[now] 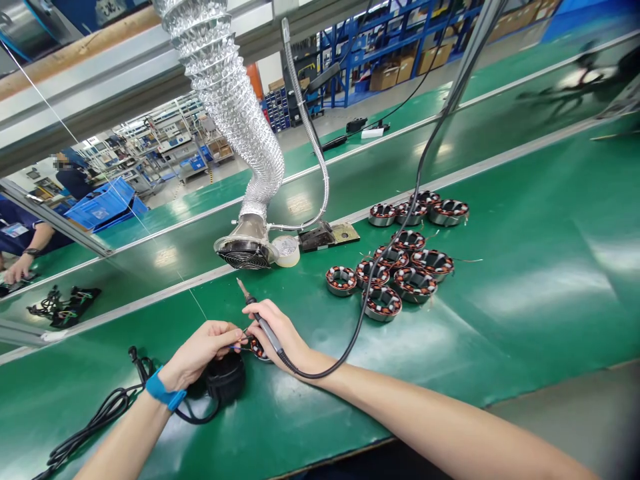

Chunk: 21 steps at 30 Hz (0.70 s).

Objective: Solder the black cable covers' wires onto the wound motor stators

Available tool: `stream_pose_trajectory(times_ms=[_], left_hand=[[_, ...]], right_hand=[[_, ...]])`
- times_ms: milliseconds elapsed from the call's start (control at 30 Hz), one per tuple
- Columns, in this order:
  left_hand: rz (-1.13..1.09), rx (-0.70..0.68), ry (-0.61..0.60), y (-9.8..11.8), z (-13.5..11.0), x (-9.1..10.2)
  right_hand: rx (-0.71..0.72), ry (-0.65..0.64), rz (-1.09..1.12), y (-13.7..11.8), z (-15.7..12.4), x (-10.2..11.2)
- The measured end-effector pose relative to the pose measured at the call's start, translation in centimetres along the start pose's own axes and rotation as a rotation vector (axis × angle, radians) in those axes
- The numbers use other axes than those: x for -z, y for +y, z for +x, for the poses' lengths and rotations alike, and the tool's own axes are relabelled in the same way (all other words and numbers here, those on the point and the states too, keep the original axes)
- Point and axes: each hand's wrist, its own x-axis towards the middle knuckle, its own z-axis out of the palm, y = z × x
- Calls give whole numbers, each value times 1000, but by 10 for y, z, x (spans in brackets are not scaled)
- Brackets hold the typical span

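Observation:
A soldering iron (267, 331) with a grey grip rests in my right hand (280, 337), its tip pointing up and away from me. The fingers of that hand are closed, close to my left fingertips. My left hand (205, 350), with a blue band on the wrist, pinches thin wires (244, 341). Partly hidden beneath my right hand is a motor stator (258, 348) with copper windings. Below my left hand, a black round housing (227, 379) with a black cable sits on the green bench.
Several stators (383, 303) are grouped to the right. Behind my hands hangs a foil duct with a fan-grille hood (245, 253), beside a tape roll (287, 251) and a soldering-iron stand (320, 236). Coiled cable (113, 407) lies left. A co-worker's hand (21, 267) is at far left.

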Motion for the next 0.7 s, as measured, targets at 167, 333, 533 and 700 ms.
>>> stream_pose_trajectory(times_ms=[167, 333, 533, 700], left_hand=[[7, -24, 144, -3, 1, -5], [42, -115, 278, -7, 1, -12], [294, -278, 363, -17, 6, -18], [391, -279, 330, -17, 7, -18]], right_hand=[[12, -12, 4, -1, 0, 2], [26, 2, -39, 1, 0, 1], [32, 13, -28, 1, 0, 0], [27, 1, -3, 2, -1, -1]])
